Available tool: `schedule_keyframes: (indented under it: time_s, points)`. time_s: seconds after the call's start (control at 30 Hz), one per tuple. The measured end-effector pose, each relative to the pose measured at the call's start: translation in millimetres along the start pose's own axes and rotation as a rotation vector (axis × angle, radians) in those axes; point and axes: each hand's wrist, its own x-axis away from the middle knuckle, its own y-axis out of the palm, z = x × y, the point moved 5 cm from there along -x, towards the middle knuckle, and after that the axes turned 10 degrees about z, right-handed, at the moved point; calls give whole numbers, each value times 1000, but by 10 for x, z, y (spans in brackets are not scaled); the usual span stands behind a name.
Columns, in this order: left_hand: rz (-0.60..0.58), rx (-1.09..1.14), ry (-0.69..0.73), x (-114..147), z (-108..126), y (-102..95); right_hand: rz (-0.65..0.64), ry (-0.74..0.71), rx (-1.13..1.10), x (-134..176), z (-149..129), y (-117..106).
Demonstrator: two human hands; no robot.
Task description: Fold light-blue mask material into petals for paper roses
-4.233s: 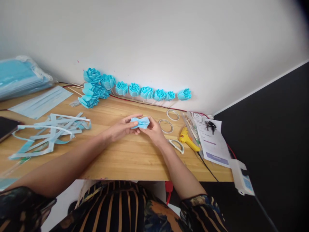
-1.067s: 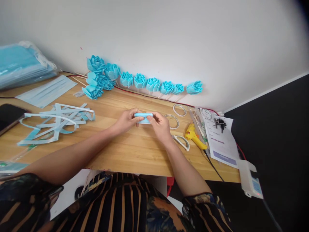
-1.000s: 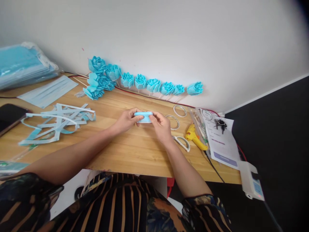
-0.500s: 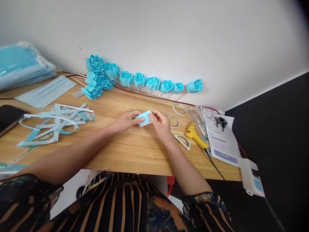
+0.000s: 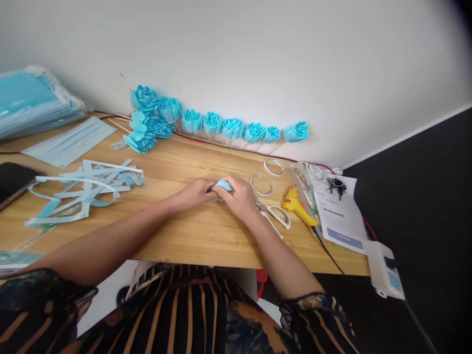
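Note:
A small folded piece of light blue mask fabric [image 5: 223, 185] is held between my two hands above the middle of the wooden table. My left hand [image 5: 197, 193] pinches its left end, and the fingertips hide part of it. My right hand [image 5: 238, 196] is closed over its right side, with the thumb pressed along the front. Just right of my right hand lie white-handled scissors [image 5: 279, 216], their blades partly covered by that hand. Two rolls of narrow tape [image 5: 262, 185] rest beyond them.
Blue fabric flowers on sticks [image 5: 233, 129] lean along the wall. Cut mask strips [image 5: 88, 187], a flat mask piece [image 5: 70, 141], a bagged mask stack [image 5: 33, 103] and a phone [image 5: 16, 182] are left. A yellow glue gun [image 5: 300, 206], papers [image 5: 339, 216] and keys [image 5: 337, 188] lie right.
The blue piece has been turned and bunched smaller between my fingers. My right hand has shifted slightly left and down over it, exposing more of the scissors.

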Motion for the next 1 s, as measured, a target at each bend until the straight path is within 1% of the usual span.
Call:
schedule_keyframes:
  time_s: [0.1,0.17,0.27,0.4,0.53,0.63,0.73,0.8,0.87,0.93,1.0]
  points:
    - [-11,22,-9,16,4,20,37,-63,-3,9,-49,-19]
    - [6,-21,5,18,3,11,55,-71,-15,10,-66,-24]
    - [21,-116,45,15,1,-9,57,-34,-67,10,-61,-13]
    - [23,-183,79,9,2,-25,52,32,-140,7,-37,-2]
    - [36,-175,89,9,20,-22,55,81,-175,-2,-22,-9]
    - [50,-142,61,11,31,-1,50,123,-206,-12,4,-10]
    - [56,-55,15,14,46,24,83,224,-223,-19,90,-23]
    - [74,47,-32,13,54,15,138,299,-239,-21,164,-45]
    - [100,167,-101,10,51,-16,169,365,-305,-20,228,-53]
    - [108,298,-169,7,44,-44,153,423,-420,-16,273,-36]
    - [79,437,-209,4,46,-45,111,447,-538,-12,288,-12]
